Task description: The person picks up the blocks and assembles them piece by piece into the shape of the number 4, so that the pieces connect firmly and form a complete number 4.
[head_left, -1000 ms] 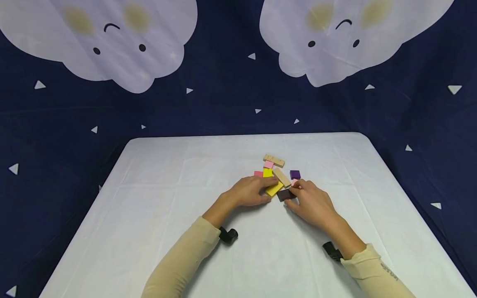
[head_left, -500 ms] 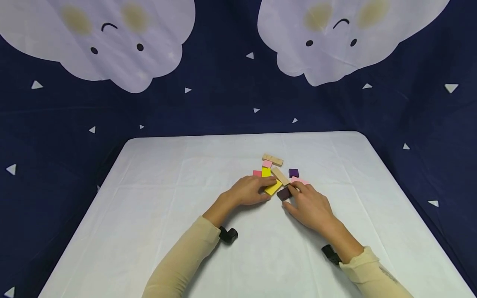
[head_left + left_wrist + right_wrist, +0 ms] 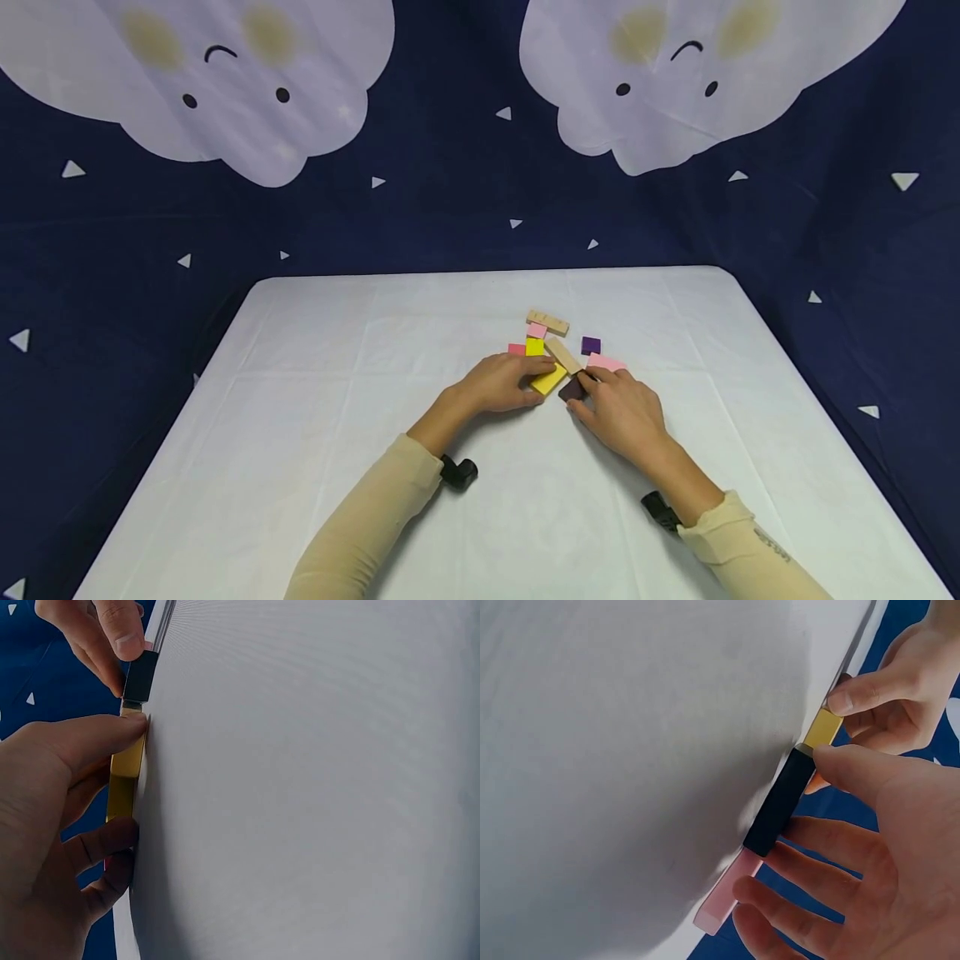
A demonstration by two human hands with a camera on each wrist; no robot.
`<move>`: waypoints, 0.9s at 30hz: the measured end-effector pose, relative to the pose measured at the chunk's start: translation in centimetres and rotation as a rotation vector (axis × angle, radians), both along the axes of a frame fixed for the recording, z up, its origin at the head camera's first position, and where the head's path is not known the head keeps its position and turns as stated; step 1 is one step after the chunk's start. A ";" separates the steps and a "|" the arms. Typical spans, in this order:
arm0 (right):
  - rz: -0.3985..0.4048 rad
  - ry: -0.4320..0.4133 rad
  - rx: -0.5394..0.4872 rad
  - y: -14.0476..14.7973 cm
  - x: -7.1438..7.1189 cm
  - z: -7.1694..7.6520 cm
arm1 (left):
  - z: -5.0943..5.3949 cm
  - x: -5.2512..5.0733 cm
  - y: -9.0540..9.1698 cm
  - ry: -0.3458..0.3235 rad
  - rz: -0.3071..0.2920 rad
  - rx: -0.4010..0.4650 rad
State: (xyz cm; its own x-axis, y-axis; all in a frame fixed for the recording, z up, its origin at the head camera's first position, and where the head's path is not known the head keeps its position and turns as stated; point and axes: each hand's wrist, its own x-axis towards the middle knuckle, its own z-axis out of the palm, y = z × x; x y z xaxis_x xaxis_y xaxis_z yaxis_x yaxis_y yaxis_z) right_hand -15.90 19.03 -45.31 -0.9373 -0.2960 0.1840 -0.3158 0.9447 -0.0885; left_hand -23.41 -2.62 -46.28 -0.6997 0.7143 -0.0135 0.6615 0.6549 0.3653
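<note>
In the head view my left hand [image 3: 497, 385] pinches a yellow block [image 3: 549, 380] at the table's centre, thumb at its near end and fingers over the far side. To its right my right hand [image 3: 622, 412] grips a dark brown block [image 3: 572, 389]; in the right wrist view, the thumb lies at one end of this dark block [image 3: 780, 801] and the index finger at the other. A pink block [image 3: 727, 892] lies against its far end, near my other fingers. A plain wooden block [image 3: 563, 356] slants just behind the yellow and dark ones.
Behind the hands lie a second yellow block [image 3: 534, 346], a small pink block [image 3: 537, 331], a rose-red block [image 3: 517, 349] and a light wooden block [image 3: 547, 322]. A purple block [image 3: 591, 345] sits apart at right. The white-covered table [image 3: 322, 400] ends at a dark blue curtain [image 3: 450, 225].
The dark block has turned, its right end swinging away towards the wooden block. More of the pink block shows beyond my right fingers. The purple block has shifted slightly back; my left hand stays put.
</note>
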 end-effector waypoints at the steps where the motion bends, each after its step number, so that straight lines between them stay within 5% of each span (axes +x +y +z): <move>1: -0.004 -0.001 -0.001 0.0 0.0 0.0 | 0.0 0.0 0.0 -0.002 0.001 -0.001; 27: 0.020 -0.012 -0.006 -0.1 -0.3 0.0 | 0.3 0.1 0.2 -0.028 0.021 0.010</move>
State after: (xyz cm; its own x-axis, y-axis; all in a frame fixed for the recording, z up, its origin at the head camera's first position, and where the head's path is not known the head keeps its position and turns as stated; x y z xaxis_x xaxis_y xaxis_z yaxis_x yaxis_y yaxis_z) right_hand -16.20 18.95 -45.36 -0.9334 -0.3134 0.1745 -0.3332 0.9378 -0.0977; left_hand -23.35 -2.40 -45.96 -0.7138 0.6999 -0.0263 0.6374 0.6647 0.3898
